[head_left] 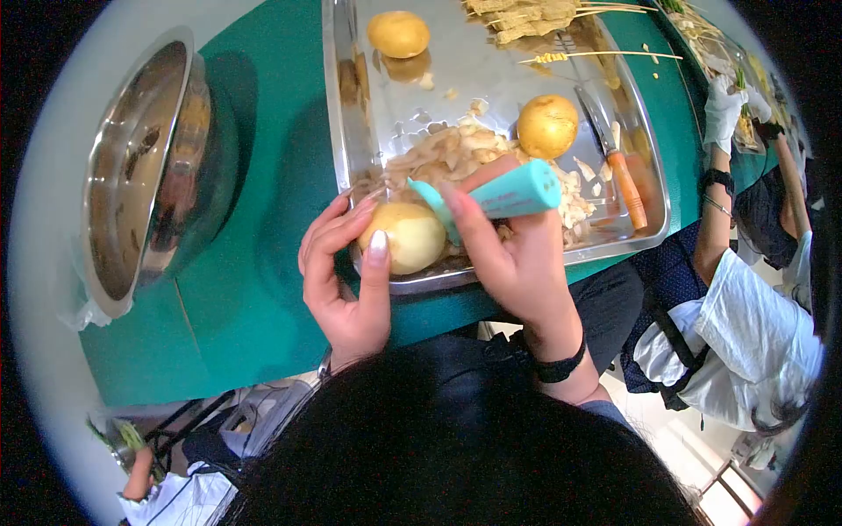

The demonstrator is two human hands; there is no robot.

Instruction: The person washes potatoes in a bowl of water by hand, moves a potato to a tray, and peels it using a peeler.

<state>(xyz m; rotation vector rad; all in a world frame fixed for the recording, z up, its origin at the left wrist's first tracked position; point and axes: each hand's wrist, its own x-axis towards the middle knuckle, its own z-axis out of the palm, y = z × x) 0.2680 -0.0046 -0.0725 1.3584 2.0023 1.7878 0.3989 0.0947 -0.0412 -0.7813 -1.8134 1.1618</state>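
My left hand (344,279) is wrapped around a partly peeled potato (410,238) at the near edge of a steel tray (491,279). The potato's right side is pale and bare, its upper left still yellowish. In my right hand (524,254) is a turquoise peeler (522,193), its head against the potato's upper right. Heaped peelings (456,149) lie in the tray just beyond. Two unpeeled potatoes sit in the tray, one potato (548,126) close past my right hand and another potato (398,34) at the far left.
A knife with an orange handle (626,188) lies along the tray's right side. Skewered food (526,17) and a thin skewer (614,55) rest at the far end. A large steel bowl (189,175) stands left on the green table (228,324). At right, a person's gloved hands (724,114) work over another tray.
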